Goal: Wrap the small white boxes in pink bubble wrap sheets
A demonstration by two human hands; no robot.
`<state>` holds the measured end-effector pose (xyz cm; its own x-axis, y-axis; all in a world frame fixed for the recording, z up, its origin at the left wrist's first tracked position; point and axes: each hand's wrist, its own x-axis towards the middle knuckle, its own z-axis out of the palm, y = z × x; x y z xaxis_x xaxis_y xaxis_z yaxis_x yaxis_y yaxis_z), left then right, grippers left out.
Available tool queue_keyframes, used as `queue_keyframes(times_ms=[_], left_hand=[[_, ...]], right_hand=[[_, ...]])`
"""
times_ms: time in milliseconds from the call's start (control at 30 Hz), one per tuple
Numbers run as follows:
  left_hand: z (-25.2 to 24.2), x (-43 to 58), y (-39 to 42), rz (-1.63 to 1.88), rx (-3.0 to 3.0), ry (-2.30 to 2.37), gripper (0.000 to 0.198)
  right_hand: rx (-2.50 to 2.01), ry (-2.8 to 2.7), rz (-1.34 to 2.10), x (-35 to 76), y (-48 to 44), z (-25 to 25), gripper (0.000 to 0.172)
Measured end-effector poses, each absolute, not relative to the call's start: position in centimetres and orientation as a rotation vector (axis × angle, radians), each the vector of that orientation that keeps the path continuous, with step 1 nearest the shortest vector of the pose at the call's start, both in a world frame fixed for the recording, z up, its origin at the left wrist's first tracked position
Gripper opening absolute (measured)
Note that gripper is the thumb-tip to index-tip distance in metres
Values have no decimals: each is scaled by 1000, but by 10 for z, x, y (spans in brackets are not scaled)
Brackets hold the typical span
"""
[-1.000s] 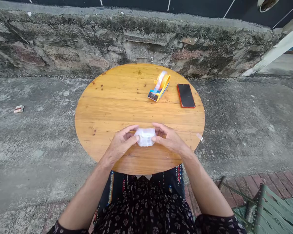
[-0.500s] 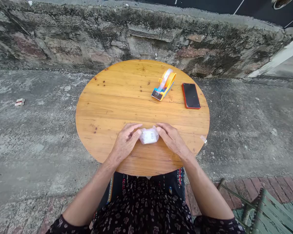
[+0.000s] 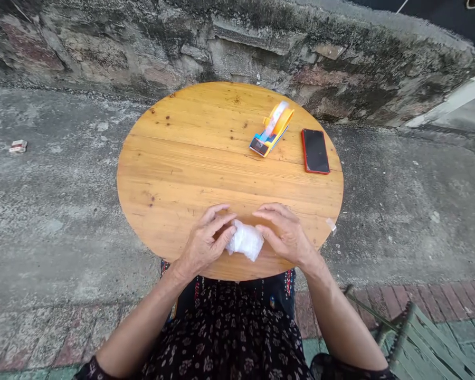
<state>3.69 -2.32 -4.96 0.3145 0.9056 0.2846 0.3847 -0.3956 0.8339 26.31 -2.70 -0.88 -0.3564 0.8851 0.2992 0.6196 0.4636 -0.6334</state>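
Note:
A small white package wrapped in clear plastic [image 3: 245,241] is near the front edge of the round wooden table [image 3: 170,179], its wrap crinkled. My left hand [image 3: 208,237] has its thumb and forefinger at the package's upper left corner, pinching it. My right hand [image 3: 283,232] is open on the other side, fingers curved and apart, with the thumb tip at or very near the package's right edge. The underside of the package is hidden.
A yellow and blue tape dispenser [image 3: 272,130] stands toward the back of the table, with a red-edged phone [image 3: 315,151] to its right. A bit of clear tape [image 3: 331,225] hangs at the right edge. Behind is a stone wall [image 3: 162,47]; a green chair [image 3: 431,343] is at lower right.
The package has been turned over: its printed face showed before, a plain white one shows now. Both hands and the package are closer to me, and the right-hand fingers have lifted and spread.

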Motion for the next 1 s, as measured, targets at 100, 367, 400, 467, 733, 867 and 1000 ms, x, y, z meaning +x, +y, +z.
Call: queue_keyframes(times_ms=[100,367,400,467,733,867,1000], left_hand=[[-44,30,-27,961,1884,1119,30],[-34,25,-39,815,1803,1015,42],[-33,28,-38,826,1760,1045,39],[-33,32,-34,849,1663,1116,34],[-27,42,5,895,1490,1287,37],[-25,45,21,875,1492,1261,35],[-29,46,23,947,1566,1270,31]], right_hand=[[-1259,-2108,731,269,-42,-8,44],[-1353,-2129,757,258,-68,-30,68],[-1357,-2095,771,257,-64,-31,66],[-1360,-2045,821,258,-51,-31,66],[-1202,-2083,897,256,10,-20,34],[-1266,-2045,860,256,20,-21,35],[-1253,-2017,853,259,17,-25,34]])
